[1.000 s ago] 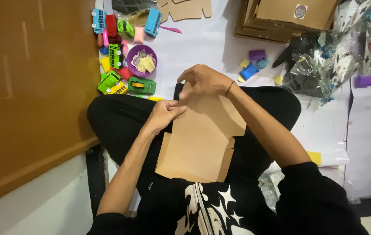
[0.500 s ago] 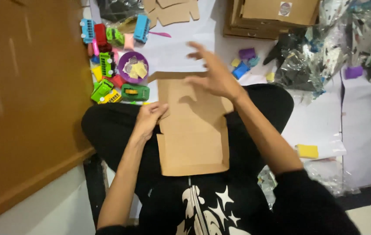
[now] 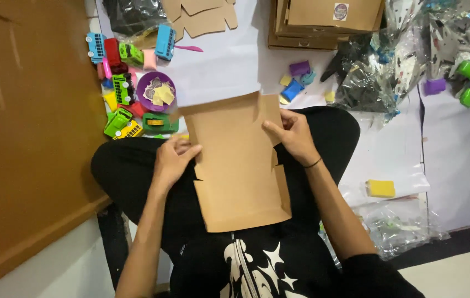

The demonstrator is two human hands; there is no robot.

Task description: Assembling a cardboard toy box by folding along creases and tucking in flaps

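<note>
Flat brown cardboard sheet (image 3: 238, 171) lies across the seated person's lap, centre frame, long axis 12 to 6 o'clock. Left hand (image 3: 173, 159) at 9 o'clock edge, fingers pinching the sheet's side. Right hand (image 3: 293, 137) at 2 o'clock edge, thumb on top, gripping the flap. Purple bowl (image 3: 156, 91) w/ paper bits at 11 o'clock, toy buses (image 3: 124, 88) around it. Cardboard boxes (image 3: 329, 19) stacked at 1 o'clock. Yellow sponge (image 3: 381, 189) at 3 o'clock on white floor sheet.

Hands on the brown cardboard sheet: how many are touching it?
2. The left hand rests on the cardboard sheet at its left edge; the right hand holds its right edge, nearer the top. No other hand shows.
</note>
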